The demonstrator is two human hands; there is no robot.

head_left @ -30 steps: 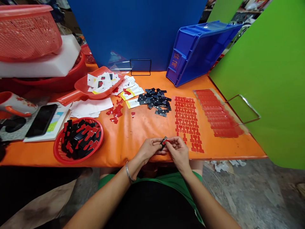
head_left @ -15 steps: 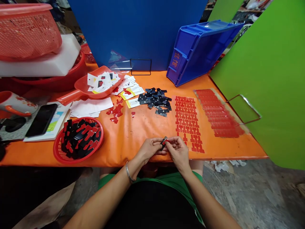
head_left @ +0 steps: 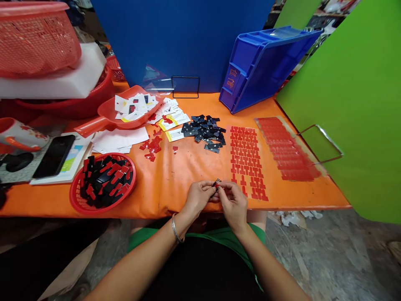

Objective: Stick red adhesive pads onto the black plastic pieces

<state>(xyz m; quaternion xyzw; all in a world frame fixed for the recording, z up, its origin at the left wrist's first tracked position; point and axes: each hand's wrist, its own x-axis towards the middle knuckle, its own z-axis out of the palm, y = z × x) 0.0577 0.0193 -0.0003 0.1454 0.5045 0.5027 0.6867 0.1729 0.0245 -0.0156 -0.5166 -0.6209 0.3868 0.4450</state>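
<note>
My left hand (head_left: pixel 196 197) and my right hand (head_left: pixel 234 201) meet at the near edge of the orange table (head_left: pixel 175 171), both pinching one small black piece with a red sticker (head_left: pixel 216 183) between the fingertips. Just right of my hands lies a sheet of red T-shaped stickers (head_left: pixel 246 156), with several gaps in its near rows. A loose pile of black pieces (head_left: pixel 205 131) sits farther back in the middle. To my left a red round basket (head_left: pixel 103 182) holds several black pieces with red stickers on them.
A second red sticker sheet (head_left: pixel 286 148) lies at the right by a green panel (head_left: pixel 354 104). A tilted blue bin (head_left: pixel 263 62) stands at the back. At the left are a red scoop with white cards (head_left: pixel 125 109), loose papers, a phone (head_left: pixel 53 155), a mug and stacked red baskets.
Both hands have shifted slightly while working the small piece; my right fingers now cover more of it. Everything else on the table is unchanged.
</note>
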